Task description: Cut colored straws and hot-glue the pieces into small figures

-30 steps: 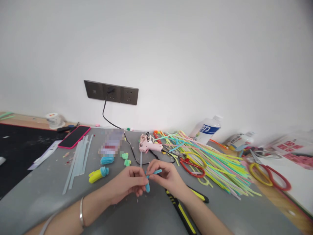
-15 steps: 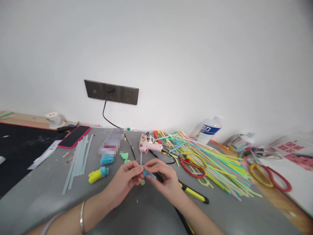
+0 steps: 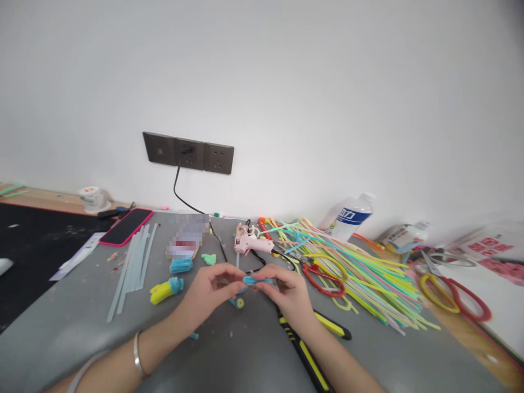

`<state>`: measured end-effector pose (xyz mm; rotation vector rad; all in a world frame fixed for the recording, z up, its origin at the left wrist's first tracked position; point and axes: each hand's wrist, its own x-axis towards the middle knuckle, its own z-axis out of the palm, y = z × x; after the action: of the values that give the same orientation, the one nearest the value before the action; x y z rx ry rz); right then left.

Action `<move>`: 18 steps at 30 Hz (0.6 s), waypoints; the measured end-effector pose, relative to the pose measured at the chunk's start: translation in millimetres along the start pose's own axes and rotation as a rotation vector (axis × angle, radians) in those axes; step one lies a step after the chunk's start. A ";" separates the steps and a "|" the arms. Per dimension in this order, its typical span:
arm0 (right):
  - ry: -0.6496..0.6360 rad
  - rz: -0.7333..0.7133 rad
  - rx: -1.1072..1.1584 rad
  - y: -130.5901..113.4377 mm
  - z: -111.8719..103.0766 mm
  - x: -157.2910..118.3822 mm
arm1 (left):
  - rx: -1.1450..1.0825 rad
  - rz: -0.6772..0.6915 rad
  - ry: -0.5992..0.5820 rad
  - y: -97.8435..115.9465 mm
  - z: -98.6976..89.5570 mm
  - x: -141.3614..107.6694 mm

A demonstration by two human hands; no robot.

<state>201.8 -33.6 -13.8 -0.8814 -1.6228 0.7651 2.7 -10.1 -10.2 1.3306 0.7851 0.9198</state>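
A short blue pipe cleaner piece (image 3: 257, 280), bent or coiled, lies level between my two hands. My left hand (image 3: 215, 289) pinches its left end between thumb and fingers. At its right end, my right hand (image 3: 289, 286) has its fingertips closed on it. Just below the fingers sits a small yellow-green disc (image 3: 240, 303) with a blue strand beside it. Behind my hands lies a pink glue gun (image 3: 251, 243) with a glue stick in it. To the left are a yellow piece with a blue coiled end (image 3: 166, 290), a blue coil (image 3: 180, 265) and a green piece (image 3: 209, 259).
Pliers with black and yellow handles (image 3: 305, 355) lie under my right forearm. Pipe cleaners (image 3: 368, 278) spread to the right, with red-and-yellow scissors (image 3: 327, 281) on them. Glue sticks (image 3: 131, 262) and a phone (image 3: 126, 227) lie left. A white bottle (image 3: 350, 217) stands by the wall.
The blue piece has turned from slanting down to lying level between my fingertips. My hands have drawn slightly apart, and more of the pliers' handles shows.
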 end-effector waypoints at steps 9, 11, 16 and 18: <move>-0.093 0.015 -0.005 0.1 -4.3 4.1 | 0.513 0.555 0.034 -5.2 -9.7 0.7; -0.093 0.019 -0.021 0.4 -3.1 3.1 | 0.553 0.611 0.035 -5.6 -9.0 0.4; -0.043 0.030 -0.092 5.2 -1.2 -0.1 | 0.586 0.643 0.055 -6.2 -10.0 1.2; -0.032 0.017 -0.132 6.0 -3.2 1.0 | 0.591 0.631 0.055 -5.8 -10.8 1.2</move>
<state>205.7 -29.5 -17.7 -0.9823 -1.7114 0.6925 -5.8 -4.2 -16.9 2.1532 0.7131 1.2716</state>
